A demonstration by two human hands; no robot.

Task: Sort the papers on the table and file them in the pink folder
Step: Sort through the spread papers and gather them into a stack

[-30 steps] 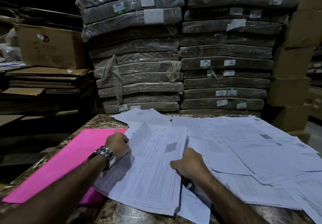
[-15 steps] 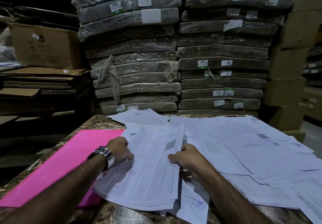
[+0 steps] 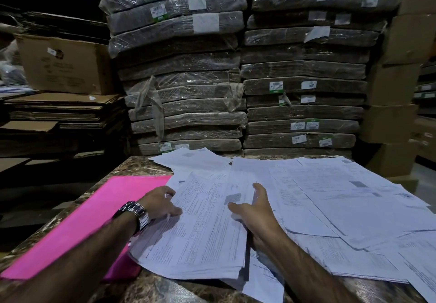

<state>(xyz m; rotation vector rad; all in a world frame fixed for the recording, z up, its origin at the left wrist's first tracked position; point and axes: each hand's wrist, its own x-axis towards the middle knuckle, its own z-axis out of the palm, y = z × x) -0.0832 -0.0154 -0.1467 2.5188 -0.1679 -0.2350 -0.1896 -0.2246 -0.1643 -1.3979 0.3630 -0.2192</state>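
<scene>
A pink folder [image 3: 94,220] lies flat on the left of the marble table [image 3: 136,165]. Partly over its right edge sits a stack of printed papers [image 3: 203,236]. My left hand [image 3: 160,202], with a metal watch on the wrist, grips the stack's left edge. My right hand [image 3: 254,210] holds the stack's right edge, thumb on top and fingers stretched forward along the side. Loose sheets [image 3: 342,199] cover the table's right half, and a few more [image 3: 193,161] lie at the back.
Two tall piles of plastic-wrapped bundles [image 3: 236,78] rise right behind the table. An open cardboard box [image 3: 63,64] sits on flattened cartons at the left. Brown boxes [image 3: 401,90] stand stacked at the right. One sheet [image 3: 262,281] pokes out under the stack near the front edge.
My right hand slid forward along the stack's right edge and its fingers stretched out. The stack's right side has lifted slightly. My left hand stays at the left edge.
</scene>
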